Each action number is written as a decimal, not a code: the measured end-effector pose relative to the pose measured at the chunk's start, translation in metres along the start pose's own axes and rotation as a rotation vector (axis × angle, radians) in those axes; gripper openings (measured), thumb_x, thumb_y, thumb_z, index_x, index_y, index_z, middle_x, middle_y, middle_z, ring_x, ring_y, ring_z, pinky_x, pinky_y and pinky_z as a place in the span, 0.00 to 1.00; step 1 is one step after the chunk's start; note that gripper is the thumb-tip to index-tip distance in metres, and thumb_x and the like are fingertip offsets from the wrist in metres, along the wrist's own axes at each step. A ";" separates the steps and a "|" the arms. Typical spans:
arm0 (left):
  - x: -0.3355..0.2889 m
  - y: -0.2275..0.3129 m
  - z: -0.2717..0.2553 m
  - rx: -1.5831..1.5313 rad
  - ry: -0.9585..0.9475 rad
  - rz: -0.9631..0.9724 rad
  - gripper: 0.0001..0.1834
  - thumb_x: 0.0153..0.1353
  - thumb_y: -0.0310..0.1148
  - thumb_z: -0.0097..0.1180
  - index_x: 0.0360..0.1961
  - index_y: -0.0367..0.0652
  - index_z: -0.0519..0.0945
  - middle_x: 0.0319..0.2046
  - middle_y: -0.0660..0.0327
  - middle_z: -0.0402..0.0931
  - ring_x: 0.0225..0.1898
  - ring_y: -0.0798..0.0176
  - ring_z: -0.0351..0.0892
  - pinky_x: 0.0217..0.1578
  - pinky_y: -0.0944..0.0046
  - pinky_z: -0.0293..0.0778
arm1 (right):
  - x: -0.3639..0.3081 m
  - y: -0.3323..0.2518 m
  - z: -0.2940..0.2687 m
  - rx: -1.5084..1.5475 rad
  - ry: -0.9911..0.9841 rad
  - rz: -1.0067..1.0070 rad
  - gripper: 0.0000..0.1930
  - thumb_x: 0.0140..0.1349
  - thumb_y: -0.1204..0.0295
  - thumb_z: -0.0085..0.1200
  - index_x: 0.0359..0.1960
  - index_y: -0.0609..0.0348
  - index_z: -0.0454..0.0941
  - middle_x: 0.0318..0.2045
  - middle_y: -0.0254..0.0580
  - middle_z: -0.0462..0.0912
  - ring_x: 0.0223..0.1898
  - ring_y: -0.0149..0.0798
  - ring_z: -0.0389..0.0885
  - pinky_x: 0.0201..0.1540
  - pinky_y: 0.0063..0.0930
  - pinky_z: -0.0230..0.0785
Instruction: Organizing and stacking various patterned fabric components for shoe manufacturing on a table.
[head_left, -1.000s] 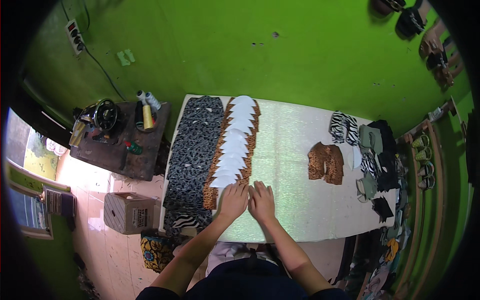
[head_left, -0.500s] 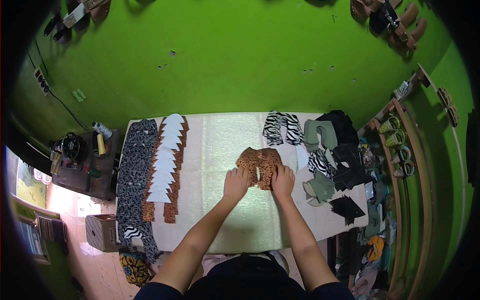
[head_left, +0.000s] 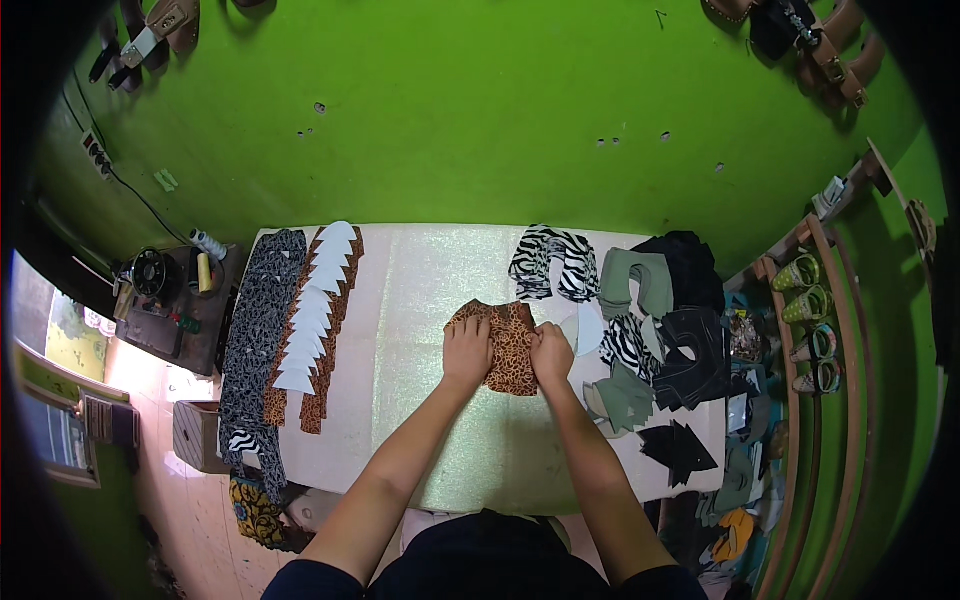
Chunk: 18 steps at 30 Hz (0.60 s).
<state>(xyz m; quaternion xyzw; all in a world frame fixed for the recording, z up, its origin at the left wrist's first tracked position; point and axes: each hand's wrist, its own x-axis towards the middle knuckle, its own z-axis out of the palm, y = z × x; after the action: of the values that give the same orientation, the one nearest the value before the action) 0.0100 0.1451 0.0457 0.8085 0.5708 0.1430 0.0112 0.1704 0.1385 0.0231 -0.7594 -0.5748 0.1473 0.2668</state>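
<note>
A brown leopard-print piece of material (head_left: 513,352) lies on the table in front of me, its two lower parts brought together with no gap showing between them. My left hand (head_left: 468,350) rests on its left side, fingers stretched out over the print. At the right edge, my right hand (head_left: 551,353) is closed, its curled fingers gripping the piece. Just right of that hand lie a white rounded piece (head_left: 590,330) and a zebra-print piece (head_left: 628,345). A larger curved zebra-print piece (head_left: 553,262) sits beyond my hands.
On the table (head_left: 410,300), overlapping grey patterned pieces (head_left: 262,340) and leopard-print pieces topped with white shapes (head_left: 312,320) form rows at left. Green pieces (head_left: 640,280) and black pieces (head_left: 692,345) lie at right. A sewing machine (head_left: 150,275) stands far left; shoes hang on a rack (head_left: 815,300).
The leopard-print piece's gap has closed as its sides came together. My right hand has curled into a tighter grip, and my left hand has spread further over the piece. The view has shifted slightly.
</note>
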 end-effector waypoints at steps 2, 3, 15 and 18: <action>-0.002 -0.006 0.006 0.004 -0.040 -0.048 0.23 0.53 0.37 0.49 0.51 0.41 0.69 0.46 0.55 0.68 0.48 0.56 0.66 0.50 0.58 0.61 | 0.000 0.006 -0.002 -0.017 0.014 -0.064 0.07 0.50 0.70 0.54 0.31 0.57 0.74 0.30 0.42 0.74 0.35 0.46 0.73 0.37 0.36 0.67; -0.001 -0.007 0.008 0.012 -0.033 -0.068 0.24 0.53 0.38 0.50 0.52 0.41 0.68 0.47 0.55 0.67 0.49 0.56 0.66 0.50 0.58 0.61 | 0.002 0.008 -0.003 -0.039 0.036 -0.127 0.06 0.51 0.71 0.53 0.31 0.56 0.73 0.29 0.42 0.74 0.34 0.45 0.74 0.37 0.36 0.67; 0.029 -0.013 0.017 -0.111 -0.022 0.048 0.26 0.49 0.38 0.57 0.50 0.42 0.67 0.46 0.56 0.67 0.50 0.55 0.65 0.50 0.56 0.61 | 0.000 0.014 0.006 -0.029 0.180 -0.319 0.04 0.52 0.72 0.52 0.28 0.57 0.71 0.27 0.41 0.72 0.33 0.45 0.72 0.37 0.38 0.62; 0.035 -0.010 0.014 -0.097 -0.061 0.046 0.18 0.48 0.34 0.55 0.41 0.42 0.71 0.37 0.57 0.69 0.44 0.55 0.68 0.46 0.58 0.62 | 0.000 0.015 0.004 -0.046 0.113 -0.310 0.08 0.52 0.70 0.51 0.34 0.55 0.72 0.31 0.39 0.72 0.35 0.43 0.71 0.40 0.38 0.61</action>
<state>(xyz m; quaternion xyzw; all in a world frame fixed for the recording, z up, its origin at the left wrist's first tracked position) 0.0152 0.1832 0.0381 0.8237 0.5440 0.1463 0.0646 0.1805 0.1365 0.0112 -0.6746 -0.6725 0.0480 0.3007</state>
